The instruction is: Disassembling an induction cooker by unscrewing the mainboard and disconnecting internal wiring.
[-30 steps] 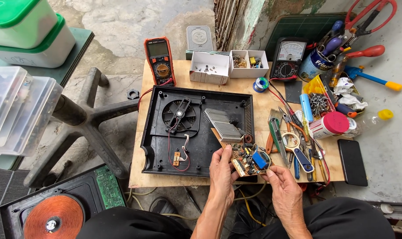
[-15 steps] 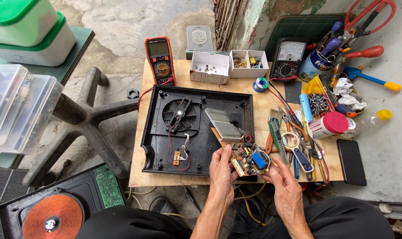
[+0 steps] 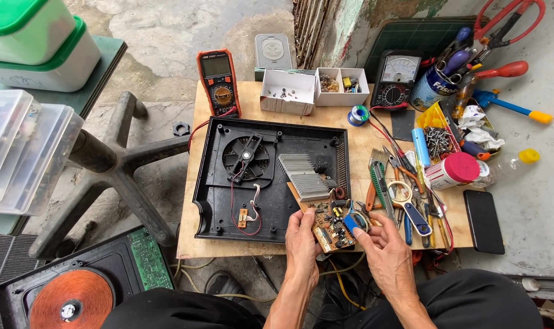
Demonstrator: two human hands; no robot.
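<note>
A brown circuit board (image 3: 329, 223) with small parts and a ribbed metal heatsink (image 3: 303, 177) rests at the front right corner of a black plastic appliance base (image 3: 228, 210) with a fan (image 3: 245, 157). My left hand (image 3: 302, 242) grips the board's near left edge. My right hand (image 3: 380, 246) is at its right end, fingertips on a blue component (image 3: 352, 222). The base lies on a wooden board table (image 3: 362, 140).
An orange multimeter (image 3: 218, 82), two small white parts boxes (image 3: 313, 89), a solder reel (image 3: 359, 115) and an analogue meter (image 3: 396, 78) stand at the back. Pliers, scissors, screwdrivers, a red-lidded jar (image 3: 453, 170) and a black phone (image 3: 483, 220) crowd the right. A copper coil plate (image 3: 69, 298) lies lower left.
Almost nothing differs; my right hand's fingers have shifted slightly on the board's right end.
</note>
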